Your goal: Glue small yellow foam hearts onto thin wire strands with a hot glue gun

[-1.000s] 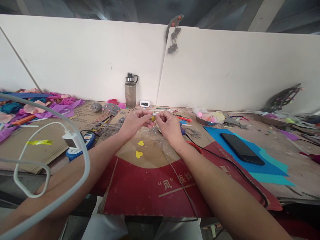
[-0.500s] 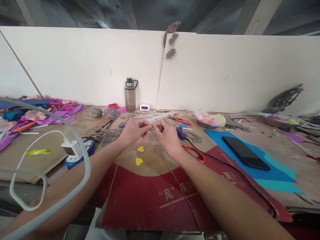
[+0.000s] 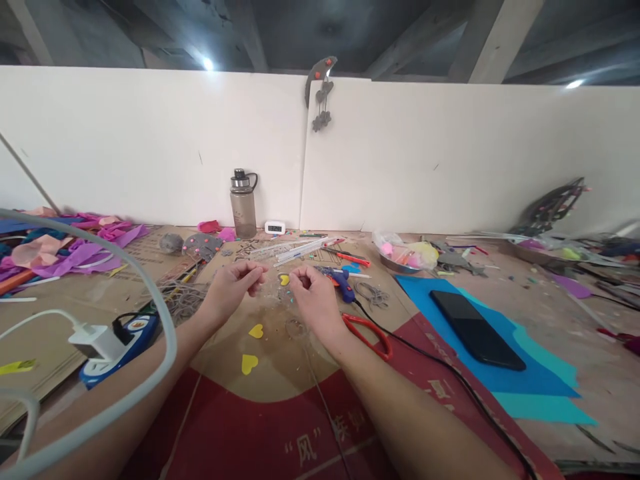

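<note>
My left hand (image 3: 234,288) is closed in a pinch above the cardboard (image 3: 280,383), and whatever its fingertips hold is too small to see. Opposite it, my right hand (image 3: 316,300) also pinches, its thumb and forefinger pressed together. Just by the right fingertips is a yellow heart with a dark outline (image 3: 284,280); I cannot tell whether they touch it. Nearer me lie two plain yellow hearts, one small heart (image 3: 257,331) and another heart (image 3: 249,363). A blue glue gun (image 3: 344,285) lies right of my right hand, beside red-handled scissors (image 3: 370,335).
A white cable (image 3: 167,333) loops over my left forearm, near a blue power strip (image 3: 135,333). Grey cord (image 3: 185,300) lies left of my hands. A phone (image 3: 475,328) rests on blue sheets (image 3: 530,380) at right. A bottle (image 3: 243,210) stands by the wall.
My hands have moved apart from fingertips meeting, opening a gap between them. The outlined yellow heart now shows in that gap. The view has shifted, so the scene sits lower and further left.
</note>
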`<move>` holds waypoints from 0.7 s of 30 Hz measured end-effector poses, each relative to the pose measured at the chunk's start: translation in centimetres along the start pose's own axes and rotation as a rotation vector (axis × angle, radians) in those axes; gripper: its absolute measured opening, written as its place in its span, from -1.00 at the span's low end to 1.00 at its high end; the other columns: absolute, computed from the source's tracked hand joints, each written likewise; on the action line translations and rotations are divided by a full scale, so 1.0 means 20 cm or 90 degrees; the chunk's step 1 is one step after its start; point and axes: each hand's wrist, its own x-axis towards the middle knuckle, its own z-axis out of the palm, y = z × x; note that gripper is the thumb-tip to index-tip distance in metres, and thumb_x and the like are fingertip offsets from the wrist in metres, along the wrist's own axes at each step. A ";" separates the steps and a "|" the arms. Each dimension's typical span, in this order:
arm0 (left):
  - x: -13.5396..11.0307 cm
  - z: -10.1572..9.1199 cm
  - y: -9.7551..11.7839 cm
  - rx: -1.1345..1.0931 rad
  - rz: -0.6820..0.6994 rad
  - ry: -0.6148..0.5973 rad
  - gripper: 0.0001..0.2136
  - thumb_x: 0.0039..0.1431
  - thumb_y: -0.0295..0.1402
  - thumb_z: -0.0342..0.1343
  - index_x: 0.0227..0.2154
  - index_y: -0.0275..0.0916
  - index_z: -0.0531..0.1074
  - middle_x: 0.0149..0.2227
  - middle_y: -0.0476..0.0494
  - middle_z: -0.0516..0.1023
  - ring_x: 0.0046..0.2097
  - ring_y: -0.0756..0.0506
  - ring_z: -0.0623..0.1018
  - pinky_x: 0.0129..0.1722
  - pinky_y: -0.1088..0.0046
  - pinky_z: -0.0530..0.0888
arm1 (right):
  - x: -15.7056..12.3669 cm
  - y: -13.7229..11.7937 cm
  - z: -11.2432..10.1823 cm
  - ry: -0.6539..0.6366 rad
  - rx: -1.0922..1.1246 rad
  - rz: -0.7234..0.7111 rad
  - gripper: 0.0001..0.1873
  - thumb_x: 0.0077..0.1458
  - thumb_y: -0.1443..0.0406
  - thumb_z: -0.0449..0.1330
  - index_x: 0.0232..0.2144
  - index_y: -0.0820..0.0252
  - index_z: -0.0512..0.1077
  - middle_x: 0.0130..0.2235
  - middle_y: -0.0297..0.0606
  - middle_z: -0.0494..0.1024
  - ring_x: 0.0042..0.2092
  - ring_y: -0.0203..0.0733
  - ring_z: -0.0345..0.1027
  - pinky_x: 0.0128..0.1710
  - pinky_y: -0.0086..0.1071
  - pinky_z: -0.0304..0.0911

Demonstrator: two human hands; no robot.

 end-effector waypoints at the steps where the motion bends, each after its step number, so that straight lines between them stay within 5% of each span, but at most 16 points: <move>1: 0.01 -0.01 -0.01 0.017 -0.019 0.018 -0.74 0.05 -0.12 0.19 -0.44 -0.24 0.51 -0.53 -0.02 0.45 -0.57 0.06 0.33 -0.54 0.54 0.31 | 0.01 0.01 0.00 -0.002 0.017 0.022 -0.83 -0.01 0.21 0.08 -0.55 0.15 0.34 -0.54 -0.42 0.32 -0.48 -0.30 0.12 -0.44 -0.42 0.07; 7: 0.03 -0.06 -0.04 0.119 -0.034 0.042 -0.64 0.04 -0.01 0.14 -0.58 -0.23 0.51 -0.67 0.01 0.34 -0.62 0.03 0.27 -0.59 0.51 0.20 | 0.01 0.04 0.01 -0.031 0.064 0.087 -0.75 -0.05 0.11 0.09 -0.53 0.18 0.34 -0.58 -0.46 0.19 -0.51 -0.34 0.00 -0.48 -0.43 0.00; 10: 0.03 -0.06 -0.02 0.208 0.089 0.054 -0.56 0.12 0.00 0.04 -0.69 -0.20 0.49 -0.50 -0.13 0.55 -0.33 -0.10 0.50 -0.23 0.40 0.40 | 0.00 0.04 0.01 -0.029 0.053 0.075 -0.73 -0.06 0.10 0.09 -0.55 0.19 0.34 -0.57 -0.45 0.22 -0.50 -0.34 0.02 -0.48 -0.43 -0.01; 14: 0.02 -0.04 0.03 0.267 0.212 0.042 -0.75 0.08 -0.10 0.14 -0.45 -0.15 0.60 -0.16 -0.13 0.61 -0.02 -0.18 0.48 0.11 0.26 0.29 | 0.00 0.03 0.01 -0.024 0.035 0.043 -0.74 -0.05 0.11 0.10 -0.55 0.19 0.34 -0.57 -0.44 0.25 -0.51 -0.34 0.02 -0.47 -0.42 0.01; 18: -0.01 -0.02 0.06 0.130 0.079 -0.051 -0.67 0.10 -0.10 0.10 -0.25 -0.24 0.56 -0.35 -0.13 0.60 -0.31 -0.10 0.53 -0.27 0.37 0.46 | 0.01 0.03 0.00 -0.021 -0.012 -0.008 -0.78 -0.02 0.16 0.08 -0.54 0.18 0.33 -0.56 -0.42 0.29 -0.51 -0.32 0.06 -0.47 -0.41 0.03; 21: -0.04 0.00 0.08 0.098 0.047 -0.106 -0.69 0.09 -0.16 0.11 -0.24 -0.27 0.55 -0.47 -0.09 0.55 -0.46 -0.01 0.45 -0.49 0.51 0.36 | 0.00 0.04 0.00 -0.024 -0.073 -0.064 -0.81 0.01 0.20 0.08 -0.53 0.18 0.34 -0.55 -0.40 0.34 -0.50 -0.31 0.09 -0.45 -0.41 0.04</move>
